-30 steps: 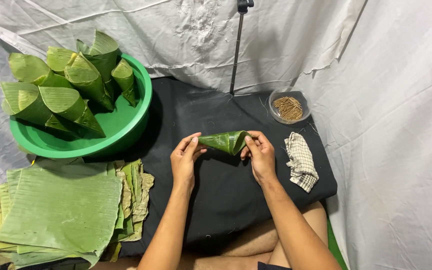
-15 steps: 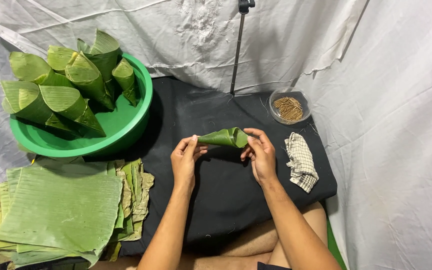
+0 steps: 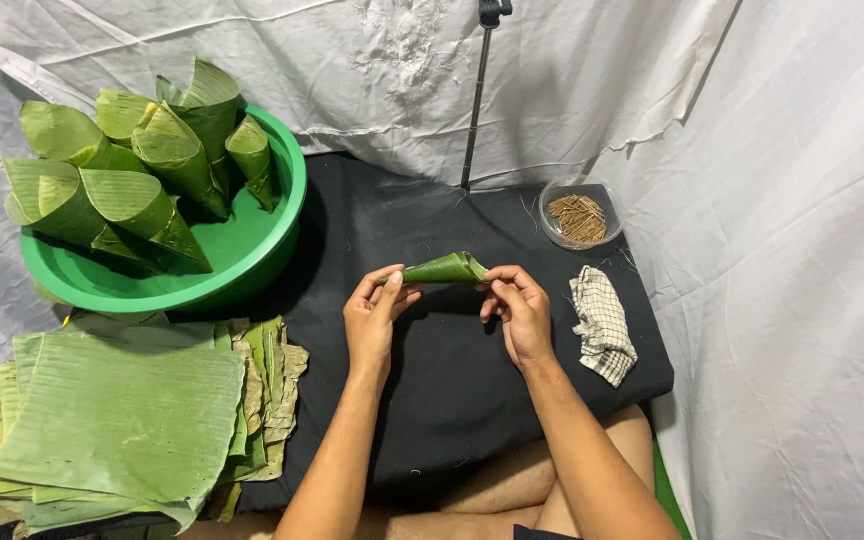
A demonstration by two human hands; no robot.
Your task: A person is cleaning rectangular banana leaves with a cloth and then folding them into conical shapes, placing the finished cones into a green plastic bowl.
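From the head view, the left hand (image 3: 374, 316) and right hand (image 3: 522, 312) are pinching a half-rolled green banana-leaf cone (image 3: 442, 270) above the black-clothed desk (image 3: 452, 380); finished cones are filling the far-left green plastic basin (image 3: 252, 262), while flat leaves (image 3: 122, 420) are lying stacked near left.

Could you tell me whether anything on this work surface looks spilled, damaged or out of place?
Little stands out. A few thin sticks lie loose on the black cloth beside the small clear bowl. The leaf pieces at the edge of the flat leaf stack look browned and frayed. The checked rag lies crumpled.
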